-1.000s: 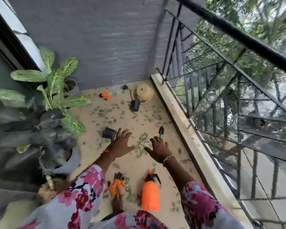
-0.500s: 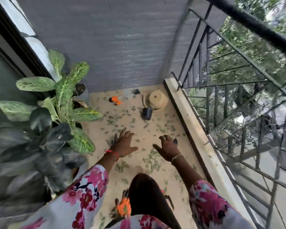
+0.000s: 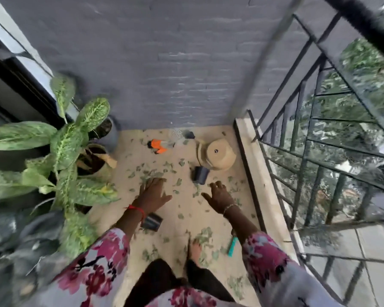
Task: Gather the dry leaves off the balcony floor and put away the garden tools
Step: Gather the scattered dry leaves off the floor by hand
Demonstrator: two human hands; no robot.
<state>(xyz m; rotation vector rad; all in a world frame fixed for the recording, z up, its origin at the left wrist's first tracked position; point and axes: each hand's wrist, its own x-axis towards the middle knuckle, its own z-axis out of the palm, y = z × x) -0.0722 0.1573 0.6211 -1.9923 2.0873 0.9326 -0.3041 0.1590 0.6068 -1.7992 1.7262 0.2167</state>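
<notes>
Dry green leaves (image 3: 152,175) lie scattered over the beige balcony floor (image 3: 129,160), with a denser heap (image 3: 203,237) near my bare foot. My left hand (image 3: 152,193) is spread flat, fingers straight, its fingertips at a cluster of leaves. My right hand (image 3: 220,197) hovers with fingers loosely spread, holding nothing, just below a small dark pot (image 3: 200,175) lying on its side. A second dark pot (image 3: 152,222) lies under my left wrist. A teal-handled tool (image 3: 232,245) lies by my right forearm. An orange sprayer (image 3: 157,146) lies near the far wall.
A beige upturned pot on a saucer (image 3: 217,154) stands at the far right corner. Large leafy potted plants (image 3: 64,147) fill the left side. A raised kerb (image 3: 255,173) and black metal railing (image 3: 308,138) bound the right. A grey brick wall (image 3: 164,63) closes the far end.
I have moved forward along the balcony: both hands now reach farther, close to the dark pot and far leaves. The orange bottles near my feet have left the view.
</notes>
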